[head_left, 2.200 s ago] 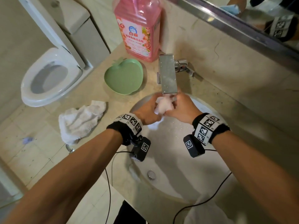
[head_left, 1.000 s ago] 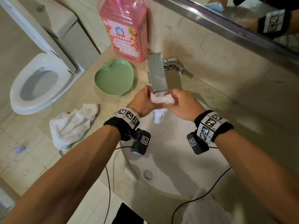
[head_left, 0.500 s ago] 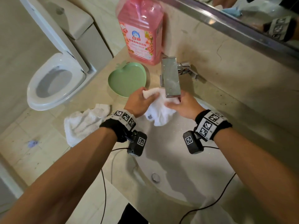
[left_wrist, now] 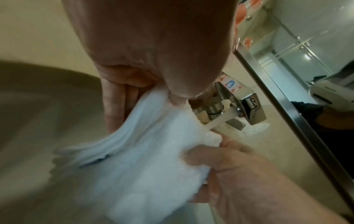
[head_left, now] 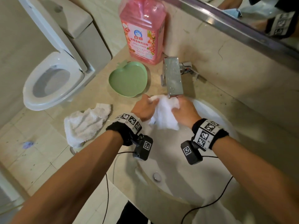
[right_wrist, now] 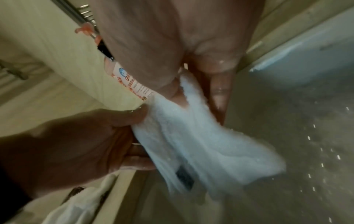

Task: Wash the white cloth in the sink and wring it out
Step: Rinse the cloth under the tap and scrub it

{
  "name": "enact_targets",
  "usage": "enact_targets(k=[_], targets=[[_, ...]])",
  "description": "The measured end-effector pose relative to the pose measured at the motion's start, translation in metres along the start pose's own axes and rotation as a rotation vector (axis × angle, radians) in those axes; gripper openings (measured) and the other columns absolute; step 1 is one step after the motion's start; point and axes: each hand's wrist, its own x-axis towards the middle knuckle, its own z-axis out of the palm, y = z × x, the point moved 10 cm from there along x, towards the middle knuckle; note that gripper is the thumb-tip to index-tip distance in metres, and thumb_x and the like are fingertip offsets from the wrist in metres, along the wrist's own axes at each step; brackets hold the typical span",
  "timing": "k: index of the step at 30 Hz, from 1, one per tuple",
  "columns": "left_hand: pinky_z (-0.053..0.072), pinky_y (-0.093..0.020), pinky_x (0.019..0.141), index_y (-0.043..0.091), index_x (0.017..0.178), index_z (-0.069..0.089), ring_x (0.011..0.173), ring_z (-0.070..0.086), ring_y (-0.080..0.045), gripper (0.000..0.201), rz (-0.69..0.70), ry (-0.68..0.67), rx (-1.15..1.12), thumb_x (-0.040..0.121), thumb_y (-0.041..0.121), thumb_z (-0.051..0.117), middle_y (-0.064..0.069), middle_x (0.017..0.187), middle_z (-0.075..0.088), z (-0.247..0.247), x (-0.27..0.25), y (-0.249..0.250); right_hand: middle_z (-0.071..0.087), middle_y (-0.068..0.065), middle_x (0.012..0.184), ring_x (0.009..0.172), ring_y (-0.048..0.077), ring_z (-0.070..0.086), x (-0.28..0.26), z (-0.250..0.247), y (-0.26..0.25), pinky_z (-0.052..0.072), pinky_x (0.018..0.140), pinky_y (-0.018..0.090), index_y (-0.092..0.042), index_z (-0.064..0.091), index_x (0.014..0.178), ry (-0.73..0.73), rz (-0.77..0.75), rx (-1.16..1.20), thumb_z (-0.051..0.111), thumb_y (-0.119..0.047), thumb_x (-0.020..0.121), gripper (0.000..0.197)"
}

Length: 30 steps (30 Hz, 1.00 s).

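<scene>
A wet white cloth (head_left: 165,110) hangs spread between both hands over the round sink (head_left: 215,113), right under the chrome tap (head_left: 174,76). My left hand (head_left: 144,107) pinches its left top edge; my right hand (head_left: 184,109) grips its right top edge. In the left wrist view water runs from the tap (left_wrist: 247,106) onto the cloth (left_wrist: 149,151), and the left hand (left_wrist: 145,94) and right hand (left_wrist: 216,153) hold it. The right wrist view shows the cloth (right_wrist: 201,144) hanging with drops falling beside it, between the right hand (right_wrist: 195,84) and left hand (right_wrist: 122,119).
A second white cloth (head_left: 85,123) lies crumpled on the counter left of the sink. A green apple-shaped dish (head_left: 128,79) and a pink detergent bottle (head_left: 143,31) stand behind it. A toilet (head_left: 51,81) is at far left, a mirror (head_left: 258,15) above, the drain (head_left: 157,176) near.
The cloth was bunched small between both hands under the tap; the hands have since moved apart and it now hangs opened out wide.
</scene>
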Motion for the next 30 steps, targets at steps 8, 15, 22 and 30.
enact_targets(k=[8, 15, 22, 30], targets=[[0.054, -0.036, 0.085, 0.022, 0.118, 0.056, 0.099, 0.066, -0.019, 0.036, -0.002, -0.245, -0.302, 0.090, 0.045, 0.055, -0.005, 0.114, 0.066, 0.044, -0.007, 0.018, 0.063, -0.019, 0.094, 0.090, -0.005, 0.065, -0.006, 0.000, -0.014, 0.047, 0.069, 0.007, -0.035, 0.059, 0.109, 0.030, -0.032, 0.271, 0.082, -0.013, 0.079, 0.044], [0.052, -0.035, 0.086, 0.035, 0.132, 0.040, 0.104, 0.059, -0.018, 0.079, 0.276, -0.190, 0.060, 0.060, 0.037, 0.072, 0.008, 0.114, 0.053, 0.038, 0.009, 0.020, 0.067, -0.006, 0.111, 0.104, 0.020, 0.064, 0.007, -0.021, 0.017, 0.052, 0.064, 0.022, -0.030, 0.057, 0.131, 0.057, 0.165, 0.515, 0.056, 0.006, 0.082, 0.061], [0.047, -0.007, 0.056, 0.022, 0.127, 0.055, 0.073, 0.060, -0.001, 0.074, 0.205, -0.176, 0.140, 0.062, 0.030, 0.090, 0.008, 0.091, 0.065, 0.052, 0.036, 0.015, 0.065, 0.004, 0.097, 0.094, 0.026, 0.062, 0.007, -0.025, 0.021, 0.052, 0.079, 0.042, -0.029, 0.066, 0.089, -0.059, 0.117, 0.635, 0.060, 0.015, 0.078, 0.046], [0.052, -0.037, 0.090, 0.024, 0.125, 0.059, 0.100, 0.063, -0.028, 0.037, 0.430, -0.106, 0.677, 0.089, 0.030, 0.051, -0.008, 0.120, 0.066, 0.064, 0.036, 0.053, 0.060, 0.007, 0.120, 0.102, 0.030, 0.068, 0.003, -0.013, 0.046, 0.063, 0.074, 0.049, -0.020, 0.051, 0.104, -0.332, 0.286, 0.425, 0.090, -0.012, 0.070, 0.053]])
